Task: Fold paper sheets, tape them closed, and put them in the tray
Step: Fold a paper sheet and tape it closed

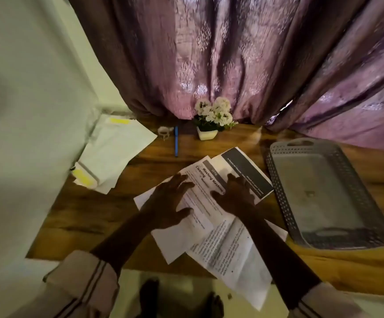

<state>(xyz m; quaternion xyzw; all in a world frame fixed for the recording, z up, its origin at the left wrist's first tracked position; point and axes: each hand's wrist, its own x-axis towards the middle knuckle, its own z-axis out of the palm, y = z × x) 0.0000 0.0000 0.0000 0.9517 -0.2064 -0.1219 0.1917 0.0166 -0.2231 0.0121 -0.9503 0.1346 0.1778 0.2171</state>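
Head view shows both hands laid flat on a white printed paper sheet headed "Washing Machine Cleaning" (200,196), which lies near the middle of the brown wood-grain surface (90,216). The left hand (172,203) has its fingers (181,183) spread wide and pressing down; the right hand (236,193) rests at about three o'clock from it, fingers also splayed, pinching nothing. A second printed sheet with a dark header band (248,171) peeks out beneath at one o'clock, and a third printed sheet (234,255) runs off the near edge at five o'clock.

I would judge the fold is only beginning. To do it well, one palm should pin the sheet while the other brings an edge over, corners matched before the crease is run down with flat fingers. The sheets beneath could slide and skew the fold, so separating the top one first seems wise.

The grey perforated plastic tray (275,171) waits at three o'clock, with nothing in it that I can see. At eleven o'clock, well apart, sits a small clear tape roll (164,131), beside a blue pen (176,141). A white pot of white flowers (211,120) stands at twelve o'clock against a purple patterned curtain (232,53). A loose pile of white papers with yellow tabs (110,152) lies at ten o'clock by a pale wall (26,111).
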